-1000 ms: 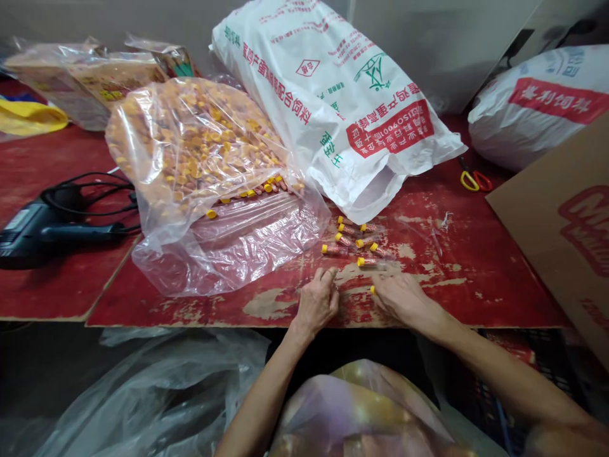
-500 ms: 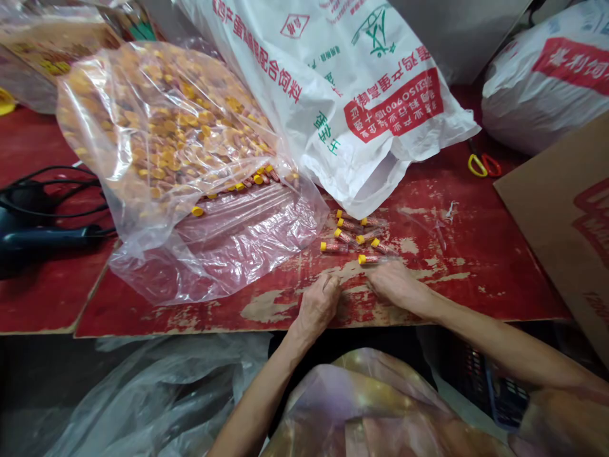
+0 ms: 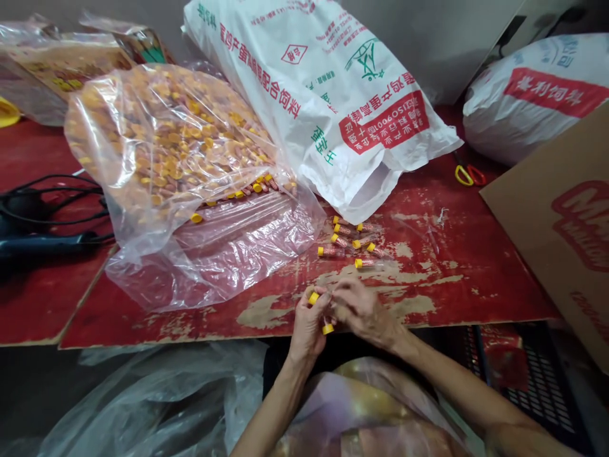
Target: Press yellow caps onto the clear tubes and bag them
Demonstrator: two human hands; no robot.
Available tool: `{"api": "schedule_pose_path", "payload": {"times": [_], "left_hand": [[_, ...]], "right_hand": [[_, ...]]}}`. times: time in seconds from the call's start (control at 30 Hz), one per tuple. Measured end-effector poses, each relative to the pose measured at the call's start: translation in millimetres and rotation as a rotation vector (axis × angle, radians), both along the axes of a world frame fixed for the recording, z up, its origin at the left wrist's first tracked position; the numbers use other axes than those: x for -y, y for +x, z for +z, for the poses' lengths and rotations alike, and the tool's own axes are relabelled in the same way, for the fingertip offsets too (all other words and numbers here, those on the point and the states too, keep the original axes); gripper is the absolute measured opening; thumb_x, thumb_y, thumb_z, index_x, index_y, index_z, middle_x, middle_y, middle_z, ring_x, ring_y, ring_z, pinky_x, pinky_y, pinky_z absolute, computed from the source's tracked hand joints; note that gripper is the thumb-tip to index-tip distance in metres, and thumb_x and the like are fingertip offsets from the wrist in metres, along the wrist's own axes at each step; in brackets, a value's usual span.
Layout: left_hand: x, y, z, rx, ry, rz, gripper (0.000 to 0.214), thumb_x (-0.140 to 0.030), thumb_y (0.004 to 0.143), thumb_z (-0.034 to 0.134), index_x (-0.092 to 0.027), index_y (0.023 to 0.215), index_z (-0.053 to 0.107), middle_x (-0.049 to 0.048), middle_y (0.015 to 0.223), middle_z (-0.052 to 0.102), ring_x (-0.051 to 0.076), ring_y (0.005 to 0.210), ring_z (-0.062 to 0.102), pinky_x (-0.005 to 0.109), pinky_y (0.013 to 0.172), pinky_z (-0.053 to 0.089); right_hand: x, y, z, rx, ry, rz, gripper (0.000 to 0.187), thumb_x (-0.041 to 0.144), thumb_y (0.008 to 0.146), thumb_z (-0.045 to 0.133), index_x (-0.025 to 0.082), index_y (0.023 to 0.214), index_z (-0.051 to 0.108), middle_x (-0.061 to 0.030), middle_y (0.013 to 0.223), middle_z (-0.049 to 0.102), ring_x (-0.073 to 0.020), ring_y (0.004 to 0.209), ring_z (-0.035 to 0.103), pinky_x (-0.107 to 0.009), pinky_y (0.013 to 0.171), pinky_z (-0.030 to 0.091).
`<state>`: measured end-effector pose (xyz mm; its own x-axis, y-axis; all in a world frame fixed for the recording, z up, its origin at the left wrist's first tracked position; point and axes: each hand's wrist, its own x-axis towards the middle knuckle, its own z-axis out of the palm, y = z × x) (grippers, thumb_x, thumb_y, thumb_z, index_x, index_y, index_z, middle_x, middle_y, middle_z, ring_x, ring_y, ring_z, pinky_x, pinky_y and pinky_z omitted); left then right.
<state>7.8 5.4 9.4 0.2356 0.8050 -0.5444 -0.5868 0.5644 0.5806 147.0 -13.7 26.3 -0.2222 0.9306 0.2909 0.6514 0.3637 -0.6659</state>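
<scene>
My left hand (image 3: pixel 307 327) is closed around small clear tubes with yellow caps. One yellow-capped tube (image 3: pixel 314 298) shows at the top of the fingers, and a second yellow cap (image 3: pixel 328 329) sticks out below. Against those fingers, my right hand (image 3: pixel 368 314) is bent in a pinch, slightly blurred; what it grips is hidden. Just beyond both hands lies a loose group of capped tubes (image 3: pixel 330 252) with reddish contents on the worn red table (image 3: pixel 480 266).
A large clear bag (image 3: pixel 223 254) full of capped tubes lies open at left. Behind are a white printed sack (image 3: pixel 266 76) and another sack (image 3: pixel 499 120). Scissors (image 3: pixel 469 175) and a cardboard box (image 3: pixel 533 190) are at right, a corded dark tool (image 3: pixel 47 244) at far left.
Both hands have come together and drawn back toward the table's front edge. Yellow caps now show at my left hand. The view has shifted slightly.
</scene>
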Motion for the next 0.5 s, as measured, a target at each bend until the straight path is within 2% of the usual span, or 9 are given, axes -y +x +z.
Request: {"api": "schedule_pose_path", "payload": {"times": [0.13, 0.2, 0.3, 0.4, 0.5], "left_hand": [[-2.8, -7.2, -3.0, 0.169, -0.046, -0.024, 0.031, -0.031, 0.059, 0.080, -0.013, 0.069, 0.057, 0.0009, 0.073, 0.059, 0.013, 0.067, 0.058, 0.022, 0.055, 0.048], [-2.4, -9.0, -3.6, 0.230, -0.055, -0.054, 0.029, -0.034, 0.062, 0.079, -0.012, 0.069, 0.060, 0.0026, 0.074, 0.059, 0.013, 0.069, 0.058, 0.024, 0.055, 0.048], [-0.3, -9.5, -2.8, 0.270, -0.036, -0.069, 0.024, -0.027, 0.062, 0.079, -0.013, 0.070, 0.061, 0.0018, 0.076, 0.059, 0.013, 0.066, 0.057, 0.024, 0.053, 0.047], [1.1, -10.1, -0.9, 0.291, -0.048, -0.107, 0.024, -0.019, 0.059, 0.080, -0.015, 0.075, 0.063, 0.0013, 0.075, 0.060, 0.013, 0.065, 0.058, 0.024, 0.052, 0.047], [2.0, -9.2, 0.9, 0.296, -0.065, -0.157, 0.027, -0.017, 0.058, 0.080, -0.016, 0.079, 0.063, 0.0020, 0.074, 0.061, 0.014, 0.064, 0.059, 0.024, 0.051, 0.048]], "right_hand": [[-21.4, 44.8, -5.0, 0.584, 0.002, -0.273, 0.027, 0.022, 0.090, 0.046, 0.013, 0.112, 0.060, -0.0152, 0.108, 0.057, -0.0250, 0.096, 0.051, -0.039, 0.084, 0.042], [-26.0, 56.8, -9.0, 0.800, -0.040, -0.271, 0.027, 0.021, 0.091, 0.045, 0.011, 0.111, 0.060, -0.0186, 0.118, 0.055, -0.0274, 0.098, 0.051, -0.041, 0.084, 0.039], [-23.5, 61.6, -4.9, 0.868, -0.098, -0.170, 0.024, 0.021, 0.092, 0.042, 0.012, 0.104, 0.061, -0.0178, 0.119, 0.058, -0.0253, 0.099, 0.053, -0.036, 0.084, 0.037], [-18.6, 66.2, 12.7, 0.864, -0.306, -0.074, 0.026, 0.030, 0.094, 0.040, 0.016, 0.096, 0.062, -0.0099, 0.091, 0.067, -0.0188, 0.080, 0.059, -0.028, 0.067, 0.035], [-18.9, 73.9, 26.0, 0.990, -0.510, -0.065, 0.030, 0.031, 0.092, 0.040, 0.017, 0.078, 0.062, -0.0078, 0.070, 0.066, -0.0172, 0.062, 0.058, -0.028, 0.054, 0.023]]}}
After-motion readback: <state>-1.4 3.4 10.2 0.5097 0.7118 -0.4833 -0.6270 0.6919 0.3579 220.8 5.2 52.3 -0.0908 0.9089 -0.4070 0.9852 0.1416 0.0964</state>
